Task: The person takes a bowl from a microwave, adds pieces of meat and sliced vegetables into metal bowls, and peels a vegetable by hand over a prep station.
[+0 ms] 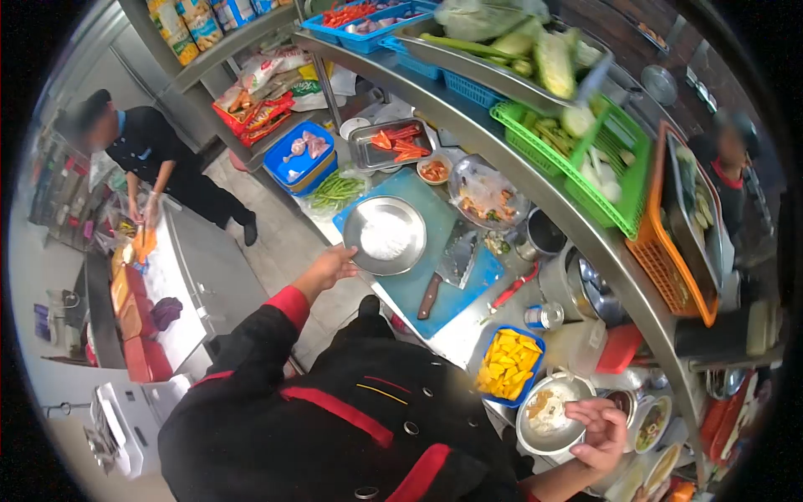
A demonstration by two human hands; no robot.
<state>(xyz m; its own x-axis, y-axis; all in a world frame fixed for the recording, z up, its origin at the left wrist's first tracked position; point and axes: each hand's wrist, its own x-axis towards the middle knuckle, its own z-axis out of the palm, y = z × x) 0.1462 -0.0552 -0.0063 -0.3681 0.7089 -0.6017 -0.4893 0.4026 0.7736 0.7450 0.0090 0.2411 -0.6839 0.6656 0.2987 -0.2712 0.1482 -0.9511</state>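
Observation:
My left hand [331, 267] grips the rim of a round metal plate [356, 219] that holds white powder. The plate is over the left part of a blue cutting board [414, 219]. A cleaver [456, 261] with a wooden handle lies on the board, to the right of the plate. At the lower right, my right hand [604, 431] is above the edge of a metal bowl [527, 431] containing white and brown powder. Its fingers are curled, and whether they hold something is unclear. A blue container of yellow pieces [508, 365] stands beside that bowl.
Blue tub [272, 163], green beans [336, 191] and a tray of red pieces [361, 151] stand beyond the board. A metal shelf [527, 171] with vegetable baskets runs overhead. Another person [150, 142] works at a counter on the left.

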